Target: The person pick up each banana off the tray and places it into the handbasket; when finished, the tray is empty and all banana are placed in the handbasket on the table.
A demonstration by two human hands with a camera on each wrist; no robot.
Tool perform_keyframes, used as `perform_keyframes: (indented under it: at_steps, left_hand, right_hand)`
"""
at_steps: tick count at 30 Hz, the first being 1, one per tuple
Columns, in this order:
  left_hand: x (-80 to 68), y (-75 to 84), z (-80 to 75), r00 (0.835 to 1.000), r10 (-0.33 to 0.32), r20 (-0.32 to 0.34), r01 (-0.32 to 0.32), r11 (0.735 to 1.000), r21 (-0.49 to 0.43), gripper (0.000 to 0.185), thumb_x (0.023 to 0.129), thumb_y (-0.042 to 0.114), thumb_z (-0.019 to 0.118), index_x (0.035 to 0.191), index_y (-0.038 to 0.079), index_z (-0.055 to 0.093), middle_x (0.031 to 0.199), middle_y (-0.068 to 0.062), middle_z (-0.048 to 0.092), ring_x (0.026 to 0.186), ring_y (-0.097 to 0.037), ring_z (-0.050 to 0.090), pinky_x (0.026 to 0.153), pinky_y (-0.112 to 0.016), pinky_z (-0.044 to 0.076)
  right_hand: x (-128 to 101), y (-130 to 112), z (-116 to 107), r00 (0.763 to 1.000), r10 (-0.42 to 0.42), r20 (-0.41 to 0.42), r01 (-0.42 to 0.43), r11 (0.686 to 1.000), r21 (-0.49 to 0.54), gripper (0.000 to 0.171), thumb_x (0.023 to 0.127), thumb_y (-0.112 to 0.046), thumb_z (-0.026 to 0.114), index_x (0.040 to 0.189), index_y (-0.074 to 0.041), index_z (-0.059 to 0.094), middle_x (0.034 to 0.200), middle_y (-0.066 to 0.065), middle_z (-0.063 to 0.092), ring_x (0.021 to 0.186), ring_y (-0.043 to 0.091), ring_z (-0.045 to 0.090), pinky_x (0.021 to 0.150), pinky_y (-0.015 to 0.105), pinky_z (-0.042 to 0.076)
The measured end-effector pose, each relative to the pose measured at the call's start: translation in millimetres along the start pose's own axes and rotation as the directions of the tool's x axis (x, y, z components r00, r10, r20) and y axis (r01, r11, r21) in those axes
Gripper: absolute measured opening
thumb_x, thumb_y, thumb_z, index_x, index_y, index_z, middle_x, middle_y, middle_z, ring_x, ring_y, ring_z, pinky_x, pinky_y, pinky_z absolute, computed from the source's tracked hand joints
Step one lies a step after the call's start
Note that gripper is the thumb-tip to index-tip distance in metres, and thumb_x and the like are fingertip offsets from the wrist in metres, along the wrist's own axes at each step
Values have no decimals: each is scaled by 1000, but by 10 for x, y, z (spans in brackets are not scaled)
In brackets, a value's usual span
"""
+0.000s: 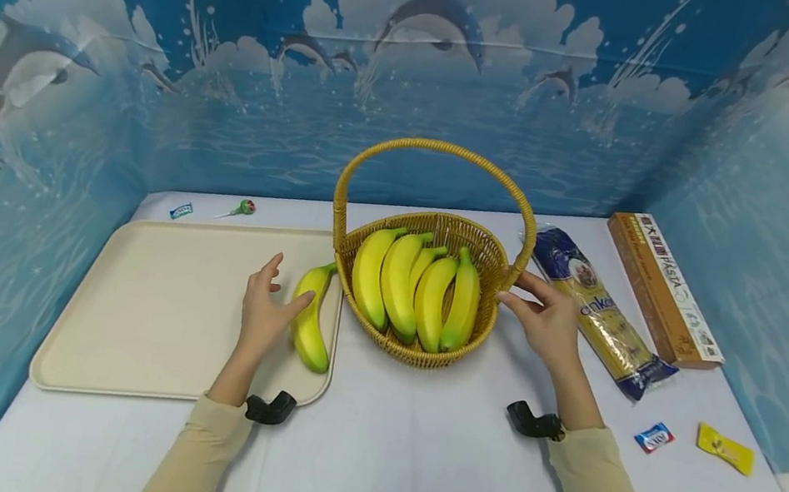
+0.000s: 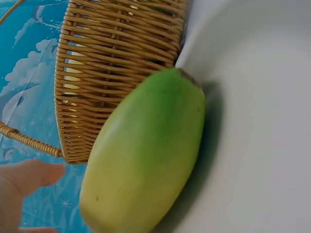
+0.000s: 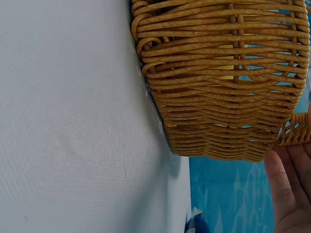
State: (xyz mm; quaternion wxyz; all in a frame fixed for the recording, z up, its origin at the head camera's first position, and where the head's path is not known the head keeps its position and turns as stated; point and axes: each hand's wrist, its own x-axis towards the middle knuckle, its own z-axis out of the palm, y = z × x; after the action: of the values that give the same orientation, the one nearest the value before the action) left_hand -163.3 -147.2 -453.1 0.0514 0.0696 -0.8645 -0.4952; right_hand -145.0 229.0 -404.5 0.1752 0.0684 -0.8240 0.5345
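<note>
My left hand (image 1: 266, 308) hovers over the tray's right side with fingers spread, its thumb tip overlapping a yellow banana (image 1: 311, 327) in the head view. That banana has green ends and lies on the beige tray (image 1: 151, 304) close to the basket; in the left wrist view the banana (image 2: 146, 150) fills the middle. A wicker basket (image 1: 417, 357) with a tall arched handle holds several bananas (image 1: 400, 285). My right hand (image 1: 549, 318) grips the basket's right rim at the foot of the handle, thumb in front and fingers behind; the right wrist view shows the woven wall (image 3: 223, 102).
Right of the basket lie a blue-and-gold pasta bag (image 1: 594, 308) and a brown pasta box (image 1: 664, 292). Nearer are a small blue-and-red packet (image 1: 654, 437) and a yellow wrapper (image 1: 725, 448). Behind the tray are a lollipop (image 1: 242, 208) and a small blue packet (image 1: 181, 211). Dolphin-print curtain surrounds the table.
</note>
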Motion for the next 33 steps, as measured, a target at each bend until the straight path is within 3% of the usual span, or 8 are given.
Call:
perform_keyframes:
  at_steps: [5, 13, 20, 25, 29, 33]
  left_hand:
    - [33, -38, 29, 990, -102, 100, 100, 995, 24, 86, 81, 22, 77, 153, 11, 31, 139, -24, 41, 112, -33, 46, 91, -45, 41]
    - [59, -46, 42, 985, -128, 116, 124, 992, 36, 61, 83, 20, 75, 138, 6, 54, 118, -21, 64, 95, -26, 58, 73, -25, 44]
    - [78, -78, 21, 984, -168, 51, 168, 986, 4, 58, 83, 18, 73, 137, 8, 56, 119, -21, 62, 96, -27, 60, 70, -22, 46]
    - [86, -50, -85, 981, -195, -21, 193, 979, -68, 57, 86, 17, 71, 140, 12, 54, 124, -16, 58, 98, -24, 55, 69, -19, 45]
    - [74, 29, -243, 979, -166, -122, 145, 976, -165, 55, 88, 14, 69, 141, 14, 54, 122, -14, 58, 93, -17, 50, 64, -12, 43]
    - [-8, 208, -403, 971, -104, -216, 50, 969, -242, 53, 89, 13, 69, 140, 14, 55, 122, -12, 58, 91, -13, 48, 62, -9, 44]
  right_hand:
    - [-4, -6, -5, 1000, 17, -3, -17, 1000, -4, 40, 85, 1, 71, 122, 12, 62, 116, 33, 64, 92, -17, 56, 73, 6, 50]
    - [-2, -15, -2, 1000, 6, -13, -6, 1000, -10, 38, 84, 4, 71, 120, 14, 62, 114, 32, 65, 92, -16, 58, 73, 6, 50]
    - [-2, 11, 4, 1000, 0, -15, -1, 1000, -10, 38, 84, 5, 71, 119, 15, 62, 114, 33, 65, 92, -17, 57, 72, 7, 50]
    - [-6, 15, 8, 1000, 7, -14, -7, 1000, -13, 38, 84, 5, 71, 119, 15, 62, 114, 33, 65, 93, -17, 57, 72, 7, 50]
    - [-4, 1, 12, 1000, 13, -7, -13, 1000, -14, 38, 84, 3, 71, 120, 14, 62, 115, 32, 65, 92, -17, 57, 72, 7, 50]
    - [1, -17, 13, 1000, 27, -9, -27, 999, -18, 39, 85, 0, 71, 121, 12, 62, 116, 33, 64, 90, -18, 57, 72, 6, 50]
